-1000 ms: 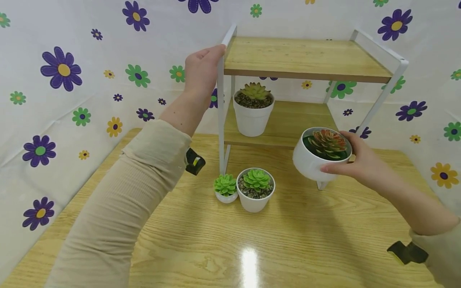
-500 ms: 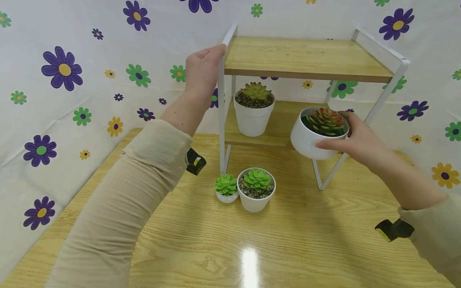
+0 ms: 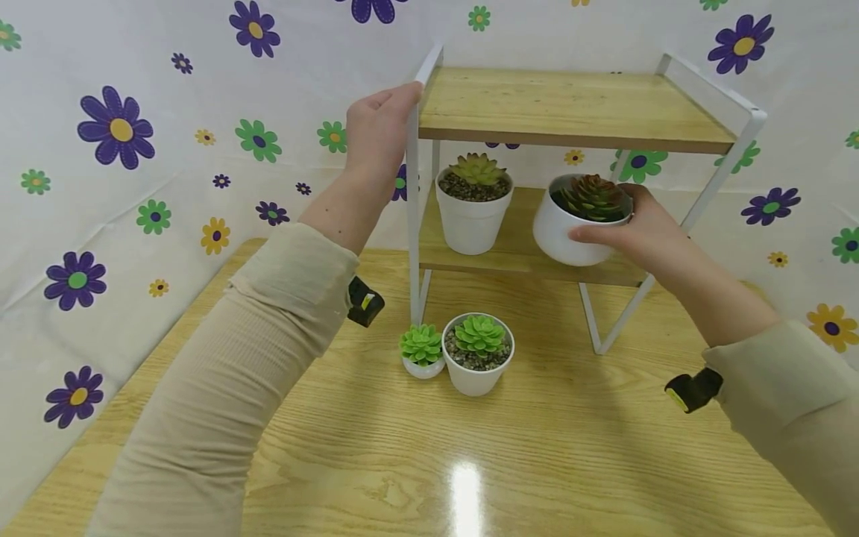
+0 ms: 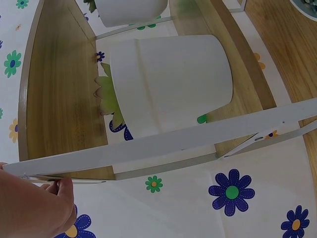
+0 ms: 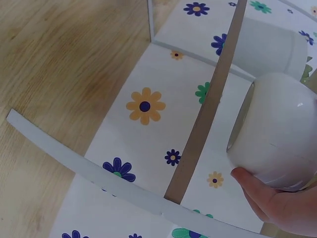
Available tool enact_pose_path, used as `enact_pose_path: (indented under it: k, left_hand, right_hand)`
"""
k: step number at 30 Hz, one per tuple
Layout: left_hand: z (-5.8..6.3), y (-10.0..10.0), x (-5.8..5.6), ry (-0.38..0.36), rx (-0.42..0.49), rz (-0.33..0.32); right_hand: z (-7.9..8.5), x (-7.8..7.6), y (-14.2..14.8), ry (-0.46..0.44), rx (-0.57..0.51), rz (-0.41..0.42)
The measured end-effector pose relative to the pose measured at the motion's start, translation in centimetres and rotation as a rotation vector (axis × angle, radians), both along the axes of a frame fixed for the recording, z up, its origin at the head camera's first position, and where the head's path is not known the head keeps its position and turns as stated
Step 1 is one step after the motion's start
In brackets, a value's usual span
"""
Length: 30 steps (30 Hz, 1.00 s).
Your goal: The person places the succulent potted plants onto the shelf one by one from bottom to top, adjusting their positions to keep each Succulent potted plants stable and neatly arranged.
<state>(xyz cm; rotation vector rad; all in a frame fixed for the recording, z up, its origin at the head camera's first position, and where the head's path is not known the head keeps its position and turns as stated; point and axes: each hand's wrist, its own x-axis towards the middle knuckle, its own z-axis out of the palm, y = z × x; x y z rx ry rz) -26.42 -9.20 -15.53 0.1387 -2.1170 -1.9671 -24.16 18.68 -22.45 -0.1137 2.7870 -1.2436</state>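
Note:
My left hand [image 3: 382, 138] grips the upper left corner of a two-tier shelf rack [image 3: 570, 108] with wooden boards and a white metal frame; in the left wrist view its fingers [image 4: 62, 198] curl behind the frame. My right hand [image 3: 640, 224] holds a rounded white pot [image 3: 570, 239] with a reddish-green succulent [image 3: 593, 198], thumb in front and the other fingers mostly hidden behind. This pot is at the right part of the lower board [image 3: 526, 224]; whether it touches the board, I cannot tell. A white potted succulent [image 3: 473, 216] stands on that board's left side.
On the wooden table [image 3: 403, 462], a small potted green succulent [image 3: 421, 350] and a larger one [image 3: 476, 354] stand side by side before the rack's left leg. The upper board [image 3: 570, 104] overhangs the lower one. A flower-patterned cloth [image 3: 181, 149] hangs behind.
My right hand has carried the rounded pot up, inward and slightly left, from in front of the rack to the lower board. The left hand has stayed on the frame.

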Motion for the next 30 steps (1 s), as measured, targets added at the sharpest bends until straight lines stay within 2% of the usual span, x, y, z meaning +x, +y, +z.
enact_pose_path:
  k: [6, 14, 30]
  left_hand:
    - [0.0, 0.1, 0.0, -0.004, -0.004, 0.001]
    - [-0.1, 0.1, 0.0, 0.0, -0.003, 0.004]
    - [-0.1, 0.1, 0.1, -0.004, -0.001, 0.009]
  right_hand:
    - [-0.3, -1.0, -0.4, -0.015, 0.005, -0.039]
    - [-1.4, -2.2, -0.3, -0.03, 0.015, -0.059]
    - [-2.4, -3.0, -0.8, -0.006, -0.042, -0.085]
